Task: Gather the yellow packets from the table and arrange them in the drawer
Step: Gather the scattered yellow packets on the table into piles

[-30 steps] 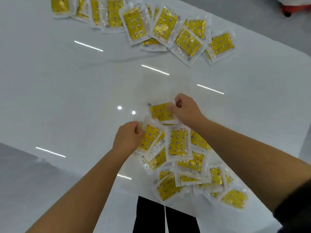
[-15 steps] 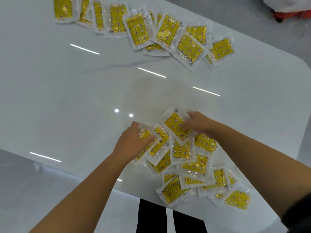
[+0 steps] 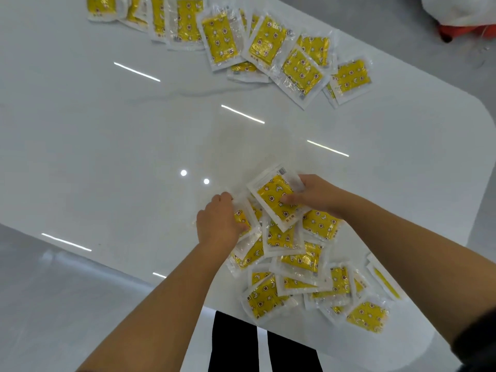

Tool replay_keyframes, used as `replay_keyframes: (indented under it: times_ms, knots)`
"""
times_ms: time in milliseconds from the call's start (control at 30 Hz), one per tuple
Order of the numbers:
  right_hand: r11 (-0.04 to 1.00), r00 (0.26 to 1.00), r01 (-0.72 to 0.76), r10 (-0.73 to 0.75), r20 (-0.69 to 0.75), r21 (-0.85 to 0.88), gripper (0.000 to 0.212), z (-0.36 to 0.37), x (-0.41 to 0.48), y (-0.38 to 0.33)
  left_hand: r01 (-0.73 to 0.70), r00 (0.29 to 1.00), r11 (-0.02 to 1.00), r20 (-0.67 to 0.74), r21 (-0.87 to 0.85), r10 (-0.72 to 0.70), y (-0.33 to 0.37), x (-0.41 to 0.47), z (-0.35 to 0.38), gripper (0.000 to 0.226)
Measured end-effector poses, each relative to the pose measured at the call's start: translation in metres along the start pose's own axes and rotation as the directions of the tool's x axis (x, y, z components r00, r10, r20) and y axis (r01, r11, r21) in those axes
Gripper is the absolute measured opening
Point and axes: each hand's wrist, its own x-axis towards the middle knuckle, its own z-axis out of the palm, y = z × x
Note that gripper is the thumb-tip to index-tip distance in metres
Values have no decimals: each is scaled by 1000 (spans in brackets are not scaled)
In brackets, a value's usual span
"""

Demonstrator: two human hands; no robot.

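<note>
Head view: yellow packets (image 3: pixel 300 260) lie heaped on the white tabletop (image 3: pixel 134 146), under both hands and nearer the person; right hand (image 3: pixel 315 196) pinches the top packet (image 3: pixel 273 200), thumb on its face; left hand (image 3: pixel 218 224) curls round an edge packet (image 3: pixel 245 214); more packets (image 3: pixel 268 41) lie well beyond both hands.

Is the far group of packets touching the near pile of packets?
No, a wide strip of bare table separates the far packets from the near pile.

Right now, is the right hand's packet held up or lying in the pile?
Held up: the right hand pinches the packet above the pile.
</note>
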Motion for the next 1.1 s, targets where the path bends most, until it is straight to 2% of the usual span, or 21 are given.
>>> replay_keyframes:
  times_ms: [133,300,400,500,567,633,667,733,767,833,867,933,1033,1100]
  knots:
    - [995,1000,-7,7,1,95,19,-3,-3,7,34,999,999,39,-39,-33,2,3,-3,65]
    - [987,999,-4,9,-31,163,25,-3,1,18,73,995,969,88,-237,-54,-4,2,-11,50]
    - [981,997,15,-1,-72,191,22,-3,1,20,91,993,950,105,-298,-62,-16,5,-23,33]
    - [993,994,112,-112,-18,26,22,-4,2,19,112,993,923,82,-367,-88,-30,7,-32,25]
    - [962,983,183,-179,38,-201,30,-2,5,19,137,990,910,92,-391,-110,-39,8,-34,27]
    - [839,970,244,-203,137,-487,40,3,7,15,157,985,904,125,-398,-116,-44,8,-33,31]
    - [723,953,302,-216,212,-622,40,7,7,11,163,984,905,137,-393,-117,-45,8,-32,33]
    - [357,875,478,-275,399,-802,28,17,5,2,183,980,903,148,-388,-135,-46,8,-28,36]
    - [179,828,541,-284,484,-821,23,22,4,-1,195,978,899,146,-391,-148,-46,9,-26,37]
    - [-68,769,592,-247,589,-803,30,27,7,-1,208,976,895,145,-394,-163,-46,10,-23,38]
    - [-143,755,600,-223,616,-787,36,27,10,0,207,976,898,148,-390,-161,-46,12,-23,38]
    - [-218,733,603,-230,641,-768,43,26,14,1,195,977,905,152,-378,-148,-47,15,-23,40]
    - [-313,664,586,-343,665,-747,39,23,15,2,190,977,909,162,-371,-139,-47,17,-22,40]
    - [-356,653,567,-356,669,-743,35,23,14,3,196,975,908,170,-370,-141,-46,18,-23,41]
